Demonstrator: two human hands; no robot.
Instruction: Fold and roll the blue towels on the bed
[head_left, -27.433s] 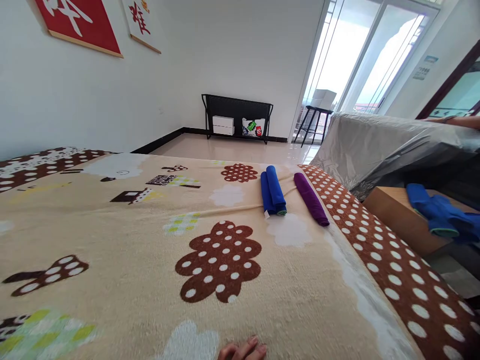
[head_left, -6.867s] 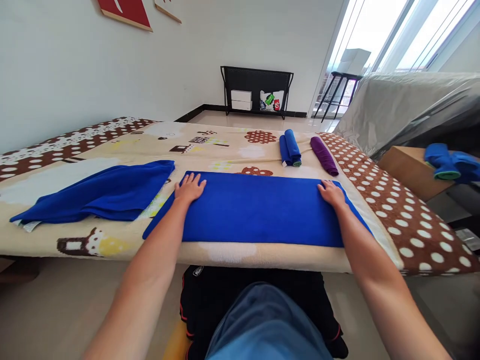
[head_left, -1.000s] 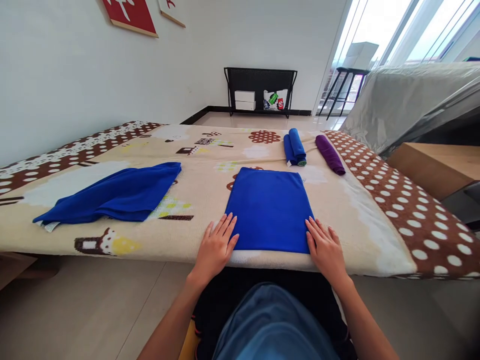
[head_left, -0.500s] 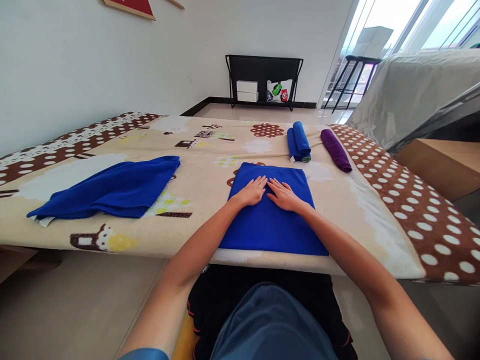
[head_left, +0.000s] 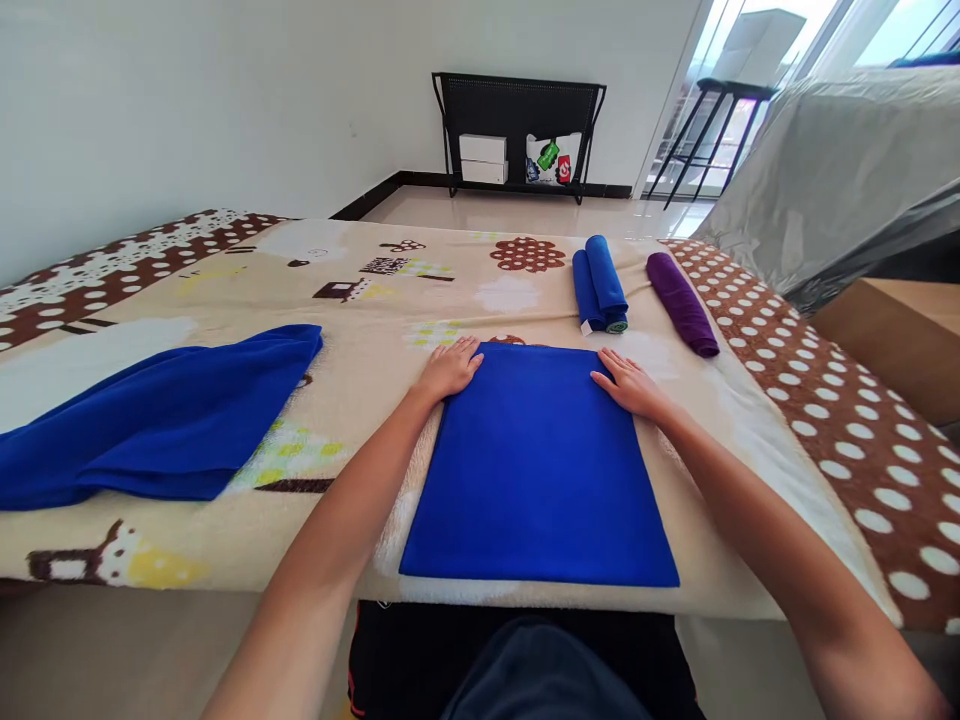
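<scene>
A blue towel lies flat, folded into a rectangle, in front of me on the patterned blanket. My left hand rests at its far left corner, fingers stretched out and partly on the blanket. At the far right corner my right hand lies with its fingers extended over the towel's edge. Neither hand grips anything. Beyond the right hand are rolled blue towels standing side by side, and a rolled purple towel to their right. Another blue towel lies loosely spread on the left.
The blanket has a brown border with white dots on the right. A cardboard box and a plastic-covered piece of furniture stand past that side. Against the far wall is a black rack; a black stool stands by the window.
My hands have moved apart, from the middle of the folded towel out to its two far corners. The towel looks smooth and flat, and the view has tilted down and shifted closer.
</scene>
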